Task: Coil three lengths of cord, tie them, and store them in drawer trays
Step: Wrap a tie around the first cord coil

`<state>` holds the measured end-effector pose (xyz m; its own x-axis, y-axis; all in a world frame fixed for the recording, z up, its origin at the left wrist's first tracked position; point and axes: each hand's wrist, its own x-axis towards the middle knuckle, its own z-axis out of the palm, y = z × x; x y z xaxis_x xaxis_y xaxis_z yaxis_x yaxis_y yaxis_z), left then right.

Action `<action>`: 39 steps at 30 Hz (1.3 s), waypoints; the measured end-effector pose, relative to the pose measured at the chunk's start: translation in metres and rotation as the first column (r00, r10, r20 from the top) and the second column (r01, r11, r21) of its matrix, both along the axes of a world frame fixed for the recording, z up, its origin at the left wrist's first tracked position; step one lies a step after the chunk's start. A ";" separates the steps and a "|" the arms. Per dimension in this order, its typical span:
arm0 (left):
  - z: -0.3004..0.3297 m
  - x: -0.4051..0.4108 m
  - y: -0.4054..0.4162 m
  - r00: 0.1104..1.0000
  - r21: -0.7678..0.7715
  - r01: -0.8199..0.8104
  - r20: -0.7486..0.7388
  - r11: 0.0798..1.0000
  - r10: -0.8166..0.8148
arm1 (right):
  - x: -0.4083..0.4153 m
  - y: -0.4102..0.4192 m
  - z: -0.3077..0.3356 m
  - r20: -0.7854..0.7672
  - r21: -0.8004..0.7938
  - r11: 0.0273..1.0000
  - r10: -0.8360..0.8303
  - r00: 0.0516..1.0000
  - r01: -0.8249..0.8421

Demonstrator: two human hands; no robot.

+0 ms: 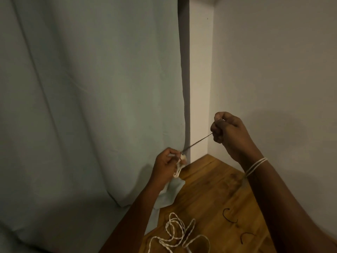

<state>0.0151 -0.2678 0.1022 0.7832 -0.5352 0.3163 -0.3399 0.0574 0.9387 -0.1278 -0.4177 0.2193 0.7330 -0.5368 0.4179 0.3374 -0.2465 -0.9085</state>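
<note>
The left hand (165, 163) pinches a small white cord coil (179, 167) above the wooden tabletop (209, 189). The right hand (228, 132), fingers closed, pulls a thin dark thread (197, 140) taut from it. Loose white cord (175, 232) lies below.

Loose cord (175, 232) cluttering wooden surface (209, 189)

**One head-worn view, aimed into a room corner**

The single wide-angle camera looks forward and slightly down from the person's head, close above the wooden tabletop (209, 189). It faces the corner where a pale curtain (91, 106) meets the wall (273, 70). Dim light, probably indoor evening, blurs detail at the lower edge.
</note>
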 end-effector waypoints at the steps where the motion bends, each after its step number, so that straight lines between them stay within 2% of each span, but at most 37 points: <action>1: 0.007 0.000 -0.003 0.987 -0.087 -0.051 -0.156 0.995 0.037 | -0.002 0.003 0.001 -0.017 0.012 0.999 0.047 0.999 -0.047; 3: 0.022 0.004 -0.008 0.903 -0.246 -0.139 -0.429 0.959 0.021 | -0.003 0.011 -0.004 -0.066 0.037 0.993 0.116 0.991 -0.114; 4: 0.029 0.008 -0.008 0.861 -0.308 -0.160 -0.508 0.938 -0.020 | -0.002 0.015 -0.010 -0.100 0.039 0.991 0.133 0.986 -0.130; 7: 0.048 0.014 -0.004 0.799 -0.425 -0.165 -0.587 0.890 -0.132 | 0.000 0.025 -0.036 -0.227 0.073 0.981 0.192 0.955 -0.180; 10: 0.061 0.012 -0.001 0.856 -0.382 -0.166 -0.514 0.909 -0.060 | 0.005 0.035 -0.061 -0.309 0.128 0.968 0.244 0.919 -0.213; 13: 0.061 0.006 -0.002 0.899 -0.360 -0.110 -0.434 0.926 -0.062 | 0.008 0.041 -0.078 -0.356 0.108 0.969 0.246 0.902 -0.222; 18: 0.047 0.003 0.005 0.969 -0.226 0.010 -0.237 0.974 -0.065 | -0.001 0.027 -0.067 -0.347 0.137 0.923 0.384 0.856 -0.359; 19: 0.046 0.002 0.008 0.976 -0.205 0.040 -0.203 0.978 -0.082 | -0.003 0.021 -0.061 -0.305 0.112 0.939 0.344 0.888 -0.325; 21: 0.047 -0.004 0.013 0.978 -0.190 0.132 -0.136 0.973 -0.159 | 0.001 0.004 -0.049 -0.167 0.056 0.990 0.135 0.977 -0.127; 23: 0.053 -0.014 0.017 0.961 -0.172 0.256 -0.064 0.951 -0.270 | 0.013 -0.008 -0.039 -0.102 -0.042 0.999 -0.012 0.995 0.007; 24: 0.056 -0.020 0.018 0.944 -0.161 0.318 -0.034 0.934 -0.327 | 0.021 -0.010 -0.037 -0.138 -0.104 0.994 0.023 0.990 -0.037; 26: 0.061 -0.027 0.018 0.922 -0.126 0.388 0.038 0.913 -0.386 | 0.035 -0.009 -0.039 -0.249 -0.100 0.952 0.259 0.933 -0.290; 27: 0.063 -0.029 0.018 0.923 -0.098 0.382 0.082 0.919 -0.375 | 0.039 -0.008 -0.043 -0.269 -0.023 0.914 0.384 0.883 -0.404; 29: 0.065 -0.030 0.021 0.927 -0.042 0.343 0.177 0.939 -0.330 | 0.043 -0.009 -0.052 -0.235 0.141 0.836 0.548 0.803 -0.530; 32: 0.061 -0.028 0.024 0.927 -0.021 0.284 0.261 0.959 -0.269 | 0.045 -0.011 -0.062 -0.179 0.265 0.747 0.660 0.730 -0.610; 35: 0.057 -0.025 0.024 0.927 -0.048 0.236 0.310 0.971 -0.210 | 0.048 -0.012 -0.065 -0.162 0.280 0.669 0.740 0.653 -0.688; 37: 0.056 -0.021 0.024 0.914 -0.048 0.201 0.367 0.978 -0.170 | 0.052 -0.014 -0.067 -0.185 0.244 0.656 0.754 0.630 -0.714; 39: 0.056 -0.017 0.024 0.903 -0.041 0.170 0.406 0.985 -0.139 | 0.054 -0.014 -0.071 -0.214 0.216 0.694 0.720 0.660 -0.687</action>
